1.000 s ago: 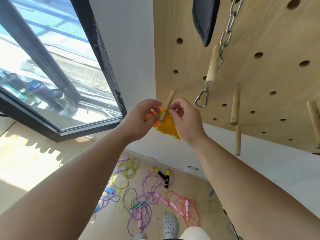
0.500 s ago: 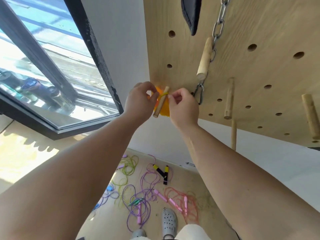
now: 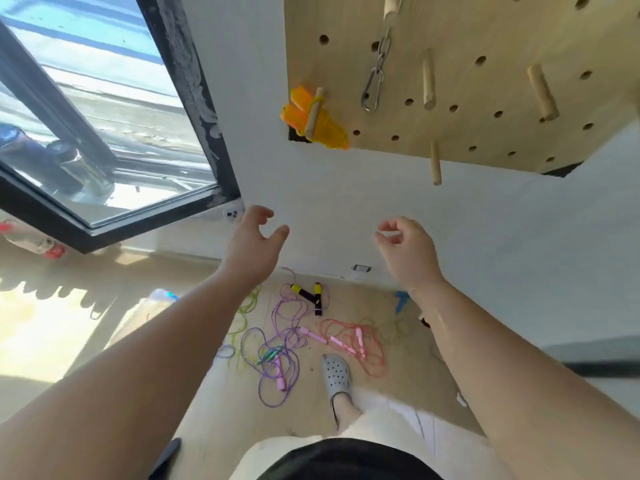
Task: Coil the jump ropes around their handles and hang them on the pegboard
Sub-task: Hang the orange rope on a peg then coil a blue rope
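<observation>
Head view. On the pegboard (image 3: 485, 29), at its lower left corner, an orange jump rope (image 3: 329, 131), coiled round its handles and hooked by a loop over a wooden peg (image 3: 314, 112). Just right of it, a chain with a snap hook (image 3: 374, 88), hanging down the board.

Well below the board, in front of the white wall, left hand (image 3: 254, 244) and right hand (image 3: 407, 247), apart from each other. Left grip spread, fingers loosely bent, holding nothing. Right grip loosely curled, thumb and forefinger near each other, pinching nothing.

Down on the floor (image 3: 398, 375), near a grey shoe (image 3: 336, 375), loose ropes in a tangle: a purple rope (image 3: 277, 362), a pink rope (image 3: 360, 341), a green rope (image 3: 247, 306), plus a pair of yellow-and-black handles (image 3: 310, 296). At left, a black-framed window (image 3: 104, 116).
</observation>
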